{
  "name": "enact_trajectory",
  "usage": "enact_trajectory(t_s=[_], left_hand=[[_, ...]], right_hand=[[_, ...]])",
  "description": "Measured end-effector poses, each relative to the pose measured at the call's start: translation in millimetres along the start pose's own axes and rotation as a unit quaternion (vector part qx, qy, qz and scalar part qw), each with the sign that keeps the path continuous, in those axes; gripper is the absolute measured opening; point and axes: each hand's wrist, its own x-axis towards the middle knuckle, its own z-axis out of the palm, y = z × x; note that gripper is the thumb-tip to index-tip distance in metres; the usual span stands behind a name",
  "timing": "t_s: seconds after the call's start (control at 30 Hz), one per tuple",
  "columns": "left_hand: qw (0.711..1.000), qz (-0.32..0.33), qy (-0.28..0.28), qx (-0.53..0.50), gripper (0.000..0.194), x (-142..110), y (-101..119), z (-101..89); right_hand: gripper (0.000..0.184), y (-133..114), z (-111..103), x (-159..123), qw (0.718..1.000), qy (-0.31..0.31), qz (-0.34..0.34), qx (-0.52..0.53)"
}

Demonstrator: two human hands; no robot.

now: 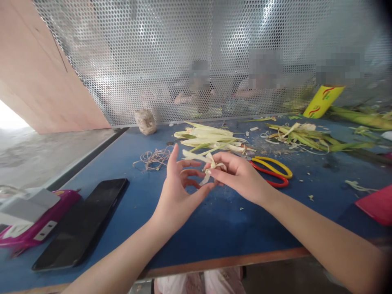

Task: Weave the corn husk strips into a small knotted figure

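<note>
My right hand [235, 173] pinches a small knotted piece of pale corn husk [212, 164] between thumb and fingertips, its strips sticking out to the left and downward. Close beside it, my left hand [180, 183] is open with curved, spread fingers; its thumb tip reaches my right fingers. Whether the left fingertips touch the husk piece is hard to tell. Just beyond both hands lies a pile of pale corn husk strips [205, 136]. Scissors [277, 173] with one red and one yellow handle lie right of my right hand, their blades partly hidden.
Thin twine [154, 160] lies tangled left of the husks. A whitish wrapped lump [145, 121], a black phone [82, 224] and a purple power strip [63, 208] are on the left. Greener husks [309, 136], a yellow cylinder [324, 101] and a perforated metal screen [171, 53] stand beyond.
</note>
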Motion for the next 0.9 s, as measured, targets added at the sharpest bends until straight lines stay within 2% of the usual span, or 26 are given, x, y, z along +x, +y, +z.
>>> enact_trajectory(t_s=[0.2, 0.37, 0.57, 0.7, 0.77, 0.9], left_hand=[[0.999, -0.043, -0.027, 0.003, 0.093, 1.2, -1.0, -0.8], [0.998, -0.036, -0.024, 0.037, 0.091, -0.1, -0.2, -0.4], [0.992, -0.087, -0.093, 0.01, 0.092, -1.4, 2.0, 0.8], [0.991, -0.081, -0.107, 0.014, 0.087, -1.9, 4.6, 0.9], [0.993, -0.061, -0.097, 0.021, 0.085, -2.2, 5.6, 0.6], [1.0, 0.009, -0.019, 0.019, 0.079, -1.6, 7.4, -1.7]], right_hand=[[0.013, -0.7, 1.7, -2.7, 0.999, -0.03, -0.009, -0.022], [0.012, -0.7, 0.9, -3.2, 0.999, -0.033, -0.002, -0.025], [0.01, -2.2, 0.5, -2.2, 0.999, -0.016, -0.006, -0.028], [0.01, -3.1, -0.4, -1.8, 1.0, -0.014, 0.003, -0.027], [0.011, -3.5, -1.1, -1.5, 0.999, -0.022, 0.011, -0.021], [0.016, -2.9, -1.7, -0.9, 0.999, -0.037, 0.009, -0.022]])
